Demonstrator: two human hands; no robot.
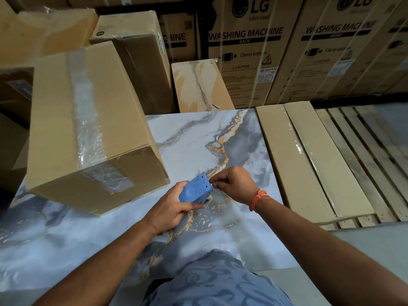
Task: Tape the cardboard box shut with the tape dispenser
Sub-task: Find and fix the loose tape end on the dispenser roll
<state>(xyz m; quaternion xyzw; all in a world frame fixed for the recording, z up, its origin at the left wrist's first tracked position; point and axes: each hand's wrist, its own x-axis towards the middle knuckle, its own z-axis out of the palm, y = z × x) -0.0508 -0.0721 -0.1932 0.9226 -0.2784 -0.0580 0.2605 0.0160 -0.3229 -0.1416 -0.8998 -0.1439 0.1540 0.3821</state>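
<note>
Blue tape dispenser (195, 189) is gripped in left hand (171, 207) at frame centre. Right hand (235, 184) fingertips are pinched together at its mouth, apparently on the tape end. Cardboard box (88, 129) lies at 10 o'clock, seam already taped. Risk: tape end slipping back, or sticking to itself.

centre carton (247, 51): "LG", "Life's Good", "WASHING MACHINE", "BACK", "Clamp bottom", "CAUTION" | right carton (331, 51): "LG", "WASHING MACHINE", "FRONT", "Clamp bottom", "CAUTION" | rear carton (178, 37): partial "...HINE" | white stickers: illegible
</note>
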